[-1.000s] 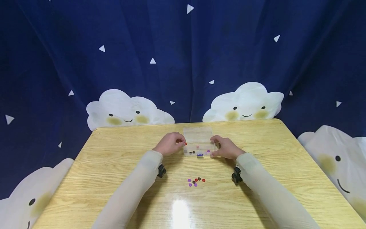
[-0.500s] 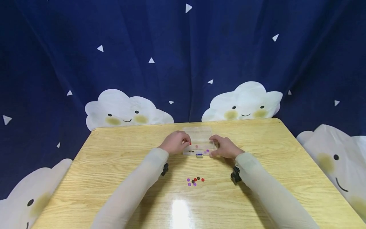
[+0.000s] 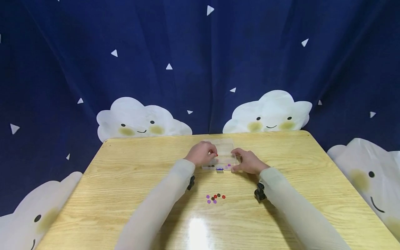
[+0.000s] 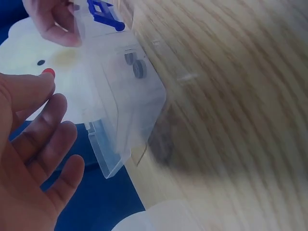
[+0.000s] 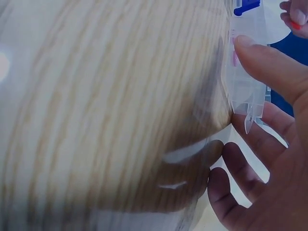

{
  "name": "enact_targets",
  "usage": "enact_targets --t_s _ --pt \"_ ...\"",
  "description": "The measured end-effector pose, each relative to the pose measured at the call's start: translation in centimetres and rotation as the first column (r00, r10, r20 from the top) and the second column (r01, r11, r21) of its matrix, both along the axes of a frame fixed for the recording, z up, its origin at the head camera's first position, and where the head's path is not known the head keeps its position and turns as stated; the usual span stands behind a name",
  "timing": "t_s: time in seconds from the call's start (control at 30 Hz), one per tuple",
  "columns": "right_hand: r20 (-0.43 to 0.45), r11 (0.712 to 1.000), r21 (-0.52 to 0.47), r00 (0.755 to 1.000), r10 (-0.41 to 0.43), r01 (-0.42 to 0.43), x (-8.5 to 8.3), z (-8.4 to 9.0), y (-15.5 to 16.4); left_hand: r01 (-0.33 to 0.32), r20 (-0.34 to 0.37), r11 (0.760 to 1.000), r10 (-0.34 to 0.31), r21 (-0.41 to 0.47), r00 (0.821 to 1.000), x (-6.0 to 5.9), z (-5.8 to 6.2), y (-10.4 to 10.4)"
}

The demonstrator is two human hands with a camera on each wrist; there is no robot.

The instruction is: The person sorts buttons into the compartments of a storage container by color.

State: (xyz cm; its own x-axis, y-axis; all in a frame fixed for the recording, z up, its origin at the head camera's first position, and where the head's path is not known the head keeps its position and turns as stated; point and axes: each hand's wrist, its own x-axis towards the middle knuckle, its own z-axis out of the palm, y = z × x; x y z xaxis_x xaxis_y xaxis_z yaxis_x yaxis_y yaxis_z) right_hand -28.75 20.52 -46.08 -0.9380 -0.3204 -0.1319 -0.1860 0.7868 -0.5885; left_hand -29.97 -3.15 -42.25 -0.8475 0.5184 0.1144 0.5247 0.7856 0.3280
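Note:
My left hand [image 3: 202, 153] pinches a small red button-like disc [image 4: 49, 72] between thumb and fingertip, above the clear plastic box [image 4: 134, 96]. Behind the box its transparent lid [image 3: 226, 145] is raised. My right hand [image 3: 249, 161] holds the box's right end, with the thumb on the front wall and fingers round the far side. Inside at the left lie black discs [image 4: 139, 69]; purple discs [image 3: 229, 165] lie at the right. A blue latch [image 4: 106, 17] sits at the middle of the box's front. The left hand hides part of the box in the head view.
On the wooden table [image 3: 131, 180], nearer the person, lies a loose group of purple discs [image 3: 208, 201], red discs [image 3: 223, 197] and black discs [image 3: 218, 195]. A dark blue curtain [image 3: 193, 69] with white clouds hangs behind the table's far edge.
My left hand has moved right with the red disc, from the box's left end to over its middle. The right hand keeps its hold on the right end.

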Motion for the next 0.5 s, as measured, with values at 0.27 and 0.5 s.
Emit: enact_targets --t_s 0.27,0.5 --pt "0.009 1.000 0.017 1.000 0.006 -0.006 0.0 -0.3 0.0 -0.036 0.032 0.999 0.037 -0.023 0.999 -0.6 -0.6 1.1" --pt "0.019 1.000 0.010 1.000 0.004 -0.004 0.2 0.1 -0.1 -0.041 0.063 0.998 0.043 -0.039 0.997 -0.5 -0.9 1.4"
